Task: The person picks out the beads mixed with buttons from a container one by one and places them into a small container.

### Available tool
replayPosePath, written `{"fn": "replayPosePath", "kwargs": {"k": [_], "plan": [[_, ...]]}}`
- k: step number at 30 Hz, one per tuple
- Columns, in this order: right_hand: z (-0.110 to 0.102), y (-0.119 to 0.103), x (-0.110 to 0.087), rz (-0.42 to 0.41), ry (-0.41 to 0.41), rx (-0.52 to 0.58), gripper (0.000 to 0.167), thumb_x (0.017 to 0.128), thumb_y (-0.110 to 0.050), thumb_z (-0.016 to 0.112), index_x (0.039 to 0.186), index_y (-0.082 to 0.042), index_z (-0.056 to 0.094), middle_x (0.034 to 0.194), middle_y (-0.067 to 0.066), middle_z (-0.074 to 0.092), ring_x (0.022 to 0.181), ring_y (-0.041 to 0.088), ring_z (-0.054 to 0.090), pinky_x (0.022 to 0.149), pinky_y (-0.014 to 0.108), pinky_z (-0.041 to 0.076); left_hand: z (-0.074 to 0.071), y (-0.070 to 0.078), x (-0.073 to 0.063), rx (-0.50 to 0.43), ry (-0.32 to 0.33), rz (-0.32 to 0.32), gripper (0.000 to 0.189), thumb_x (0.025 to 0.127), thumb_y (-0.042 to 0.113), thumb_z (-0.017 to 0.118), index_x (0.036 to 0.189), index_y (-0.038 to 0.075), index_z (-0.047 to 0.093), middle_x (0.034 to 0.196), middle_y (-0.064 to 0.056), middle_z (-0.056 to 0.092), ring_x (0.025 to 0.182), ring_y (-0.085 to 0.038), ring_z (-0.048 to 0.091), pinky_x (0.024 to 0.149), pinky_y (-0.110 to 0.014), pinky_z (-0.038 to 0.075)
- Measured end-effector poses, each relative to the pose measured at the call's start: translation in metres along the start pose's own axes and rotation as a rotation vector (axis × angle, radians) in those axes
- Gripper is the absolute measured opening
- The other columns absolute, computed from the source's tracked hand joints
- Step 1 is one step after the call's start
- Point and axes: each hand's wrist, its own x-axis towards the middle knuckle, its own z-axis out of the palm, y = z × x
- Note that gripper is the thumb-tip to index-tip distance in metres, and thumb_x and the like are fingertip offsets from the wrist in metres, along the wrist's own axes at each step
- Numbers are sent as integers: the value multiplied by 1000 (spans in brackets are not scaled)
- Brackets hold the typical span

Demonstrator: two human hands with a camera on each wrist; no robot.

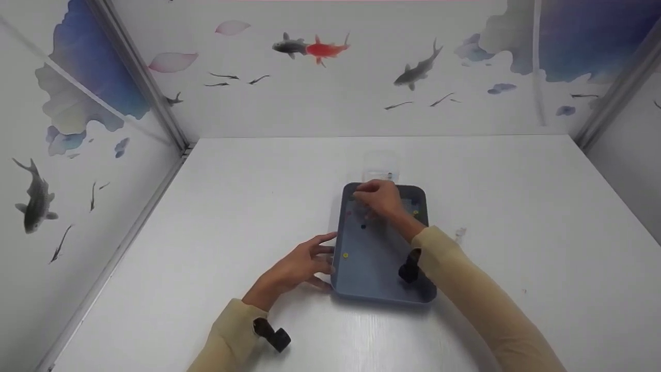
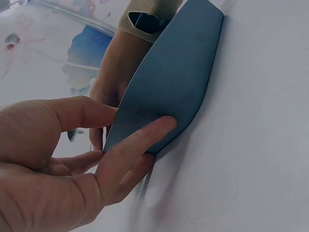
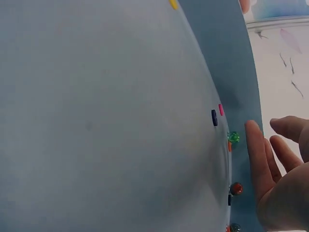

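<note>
A blue-grey rectangular tray (image 1: 379,258) lies on the white table. My left hand (image 1: 299,266) touches its left outer wall with spread fingers; in the left wrist view, the fingertips (image 2: 166,123) rest against that wall. Over the tray's far left part is my right hand (image 1: 382,199), thumb and forefinger close together in the head view. Nothing shows between the fingers (image 3: 256,154) in the right wrist view, though a tiny thing could be hidden. Inside the tray lie a green marble (image 3: 233,137), a reddish marble (image 3: 236,188), a yellow piece (image 1: 345,255) and a dark piece (image 1: 363,227).
Just beyond the tray stands a clear plastic box (image 1: 381,164) with something small in it. A small transparent item (image 1: 460,234) lies right of the tray, near the right sleeve. White panels with painted fish (image 1: 325,50) enclose the table at the back and sides.
</note>
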Motion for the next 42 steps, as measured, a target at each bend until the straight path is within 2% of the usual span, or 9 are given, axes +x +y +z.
{"fn": "replayPosePath", "kwargs": {"k": [5, 13, 19, 29, 37, 42], "plan": [[3, 2, 2, 27, 5, -12, 31, 92, -20, 71, 119, -6, 71, 106, 15, 72, 78, 19, 69, 57, 29, 61, 1, 1, 0, 5, 3, -7, 78, 89, -4, 59, 158, 19, 31, 153, -21, 45, 113, -33, 67, 80, -46, 64], [5, 3, 7, 51, -21, -41, 33, 92, -18, 70, 122, -3, 69, 107, 17, 72, 74, 17, 68, 53, 26, 59, 2, 0, -1, 15, 11, -11, 79, 88, -3, 61, 158, 20, 32, 154, -21, 44, 114, -33, 66, 80, -46, 64], [7, 2, 11, 75, -35, -33, 35, 91, -17, 71, 123, -2, 68, 102, 16, 71, 66, 15, 68, 53, 27, 59, 1, 0, 0, 14, 13, -9, 78, 88, -3, 61, 157, 20, 32, 154, -21, 43, 116, -33, 65, 80, -47, 63], [8, -3, 15, 141, -34, -21, 38, 91, -19, 72, 124, -1, 68, 103, 15, 73, 67, 14, 68, 55, 25, 59, 0, 0, 0, -6, 8, -12, 79, 88, -4, 61, 158, 19, 31, 154, -22, 43, 116, -34, 65, 80, -48, 63], [10, -4, 16, 146, -22, 13, 34, 91, -17, 72, 119, 0, 69, 91, 12, 73, 64, 13, 68, 53, 26, 59, 0, 1, -1, -27, -10, 6, 79, 88, -4, 60, 158, 17, 30, 154, -23, 42, 115, -34, 65, 81, -49, 63], [11, -7, 13, 139, -17, -4, 33, 92, -16, 70, 120, 0, 69, 94, 13, 73, 68, 15, 70, 55, 26, 60, 0, 1, -1, -27, -6, 4, 79, 88, -5, 60, 158, 17, 30, 154, -23, 43, 114, -34, 66, 80, -49, 63]]}}
